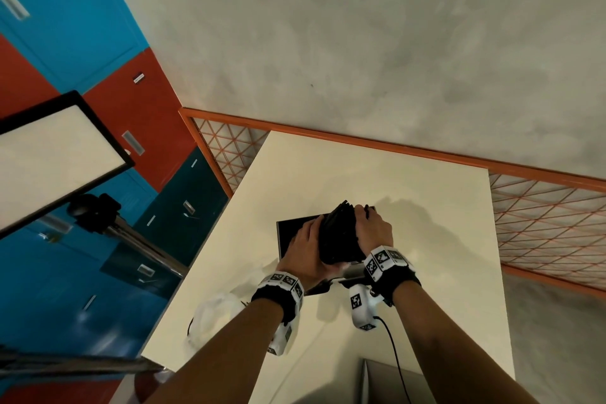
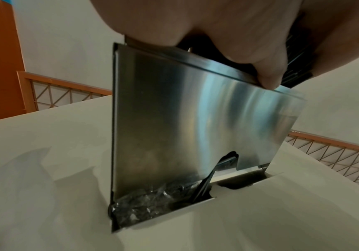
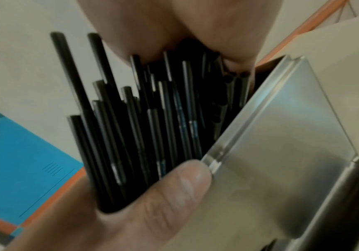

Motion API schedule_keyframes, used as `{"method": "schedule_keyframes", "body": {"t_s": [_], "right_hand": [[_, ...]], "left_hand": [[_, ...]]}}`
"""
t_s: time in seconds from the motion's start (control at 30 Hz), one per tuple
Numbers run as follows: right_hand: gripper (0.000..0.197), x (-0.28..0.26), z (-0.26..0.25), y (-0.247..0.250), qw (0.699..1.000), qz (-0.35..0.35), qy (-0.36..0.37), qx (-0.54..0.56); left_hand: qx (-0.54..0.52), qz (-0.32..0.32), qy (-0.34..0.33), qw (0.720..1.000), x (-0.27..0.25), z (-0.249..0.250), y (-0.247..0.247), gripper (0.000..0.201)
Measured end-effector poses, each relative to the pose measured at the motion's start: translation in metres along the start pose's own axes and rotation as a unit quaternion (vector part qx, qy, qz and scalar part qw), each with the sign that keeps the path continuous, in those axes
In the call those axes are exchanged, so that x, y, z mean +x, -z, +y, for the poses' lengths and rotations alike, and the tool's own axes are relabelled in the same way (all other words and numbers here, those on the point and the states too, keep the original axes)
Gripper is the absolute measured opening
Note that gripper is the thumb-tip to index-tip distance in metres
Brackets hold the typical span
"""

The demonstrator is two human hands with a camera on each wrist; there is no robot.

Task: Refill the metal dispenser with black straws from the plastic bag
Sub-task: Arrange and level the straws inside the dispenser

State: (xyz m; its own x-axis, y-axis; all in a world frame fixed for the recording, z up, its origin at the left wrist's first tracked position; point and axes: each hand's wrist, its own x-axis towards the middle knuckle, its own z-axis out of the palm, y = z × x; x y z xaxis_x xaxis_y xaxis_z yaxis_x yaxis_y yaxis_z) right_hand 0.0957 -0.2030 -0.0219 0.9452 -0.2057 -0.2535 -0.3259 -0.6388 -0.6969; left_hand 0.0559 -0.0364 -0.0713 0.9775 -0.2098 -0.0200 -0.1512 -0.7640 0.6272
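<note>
A thick bundle of black straws is held over the open top of the metal dispenser on the white table. My left hand grips the bundle from the left and below. My right hand grips it from the right. In the right wrist view the straws stand uneven between thumb and fingers, beside the dispenser's steel wall. In the left wrist view my thumb touches the top rim of the steel front. One straw pokes from the bottom slot. The plastic bag lies near the table's left edge.
A framed light panel on a tripod stands left of the table, in front of blue and red lockers. An orange mesh fence runs behind and to the right. A grey box sits at the near right corner, with a black cable beside it.
</note>
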Motion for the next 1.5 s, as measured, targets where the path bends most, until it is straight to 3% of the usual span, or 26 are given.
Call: {"method": "schedule_keyframes", "body": {"t_s": [0.2, 0.37, 0.63, 0.93, 1.23, 1.4, 1.5], "right_hand": [[0.049, 0.000, -0.002, 0.002, 0.999, -0.023, -0.024, -0.031], [0.051, 0.001, -0.012, 0.012, 0.993, -0.091, -0.023, -0.067], [0.033, -0.005, -0.015, 0.015, 0.991, -0.100, -0.007, -0.089], [0.045, -0.006, -0.003, 0.015, 0.993, -0.067, -0.077, 0.056], [0.035, 0.003, 0.008, 0.020, 0.950, -0.068, -0.129, 0.276], [0.033, 0.004, 0.002, 0.019, 0.977, -0.069, -0.108, 0.172], [0.015, 0.000, 0.004, 0.024, 0.994, 0.001, -0.051, 0.100]], "left_hand": [[-0.002, -0.001, 0.004, 1.000, 0.000, 0.000, 0.000, 0.117], [-0.007, -0.002, 0.010, 1.000, 0.001, 0.000, 0.001, 0.117], [-0.009, -0.003, 0.008, 1.000, 0.000, 0.000, 0.002, 0.115], [-0.014, -0.024, 0.021, 0.999, -0.002, 0.004, 0.006, 0.115], [-0.048, -0.040, 0.014, 0.998, 0.006, 0.010, 0.019, 0.105], [0.024, -0.084, -0.001, 0.996, 0.015, 0.017, 0.021, 0.100], [0.047, -0.100, 0.012, 0.994, 0.017, 0.015, 0.020, 0.094]]}}
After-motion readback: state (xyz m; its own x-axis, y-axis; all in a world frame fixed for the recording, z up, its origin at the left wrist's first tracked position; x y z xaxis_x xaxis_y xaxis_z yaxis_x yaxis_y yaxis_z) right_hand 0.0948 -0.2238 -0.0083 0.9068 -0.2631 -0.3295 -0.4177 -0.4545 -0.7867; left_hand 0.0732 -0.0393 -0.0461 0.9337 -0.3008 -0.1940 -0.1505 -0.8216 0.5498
